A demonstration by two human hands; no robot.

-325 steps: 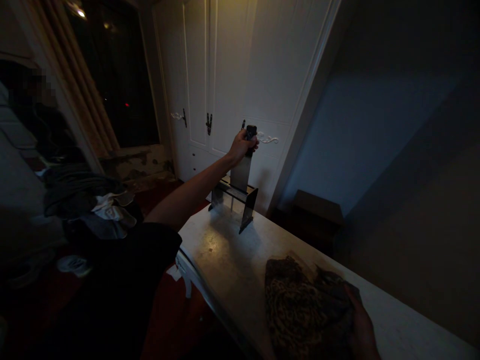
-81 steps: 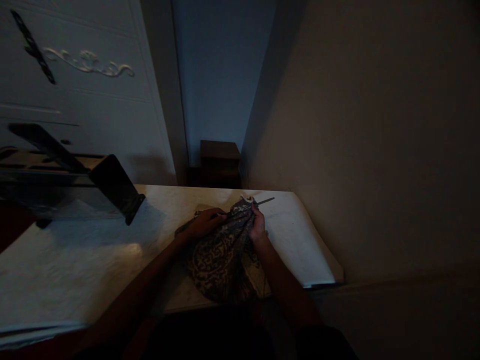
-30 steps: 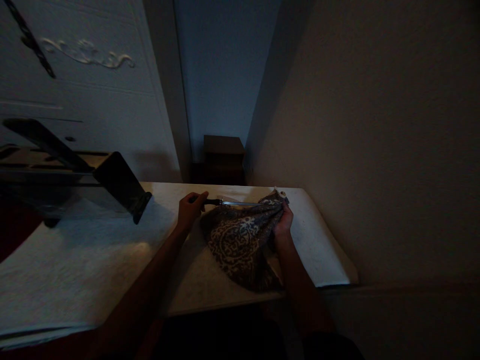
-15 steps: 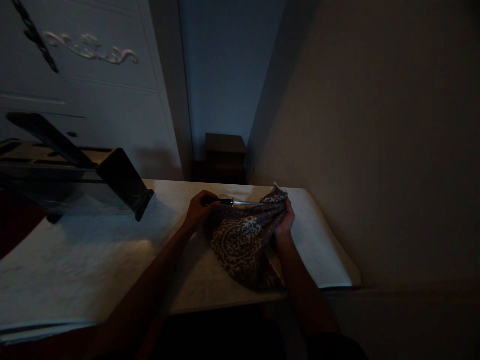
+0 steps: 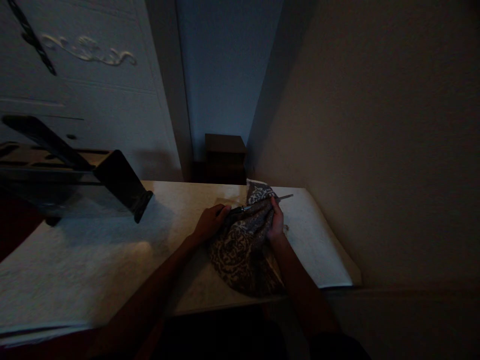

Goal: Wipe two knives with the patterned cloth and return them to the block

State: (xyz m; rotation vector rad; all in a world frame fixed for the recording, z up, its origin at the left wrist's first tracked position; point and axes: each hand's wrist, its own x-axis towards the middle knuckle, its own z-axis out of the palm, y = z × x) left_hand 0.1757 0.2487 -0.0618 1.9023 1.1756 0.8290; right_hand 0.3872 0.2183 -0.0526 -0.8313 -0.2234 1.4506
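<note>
My left hand (image 5: 211,223) is closed around the dark handle of a thin-bladed knife (image 5: 282,198), whose tip sticks out to the right past the cloth. My right hand (image 5: 276,222) grips a patterned brown-and-cream cloth (image 5: 240,250), bunched around the blade's middle. The cloth's lower part lies spread on the white table (image 5: 112,250) near its front edge. The room is dim.
A dark knife stand (image 5: 75,180) with one handle sticking up sits at the table's left. A white wardrobe door (image 5: 93,100) stands behind it. A small dark cabinet (image 5: 224,155) is in the corner, and a plain wall runs along the right.
The knife has slid to the right through the cloth, so its tip now shows beyond my right hand. My left hand has moved closer to the cloth.
</note>
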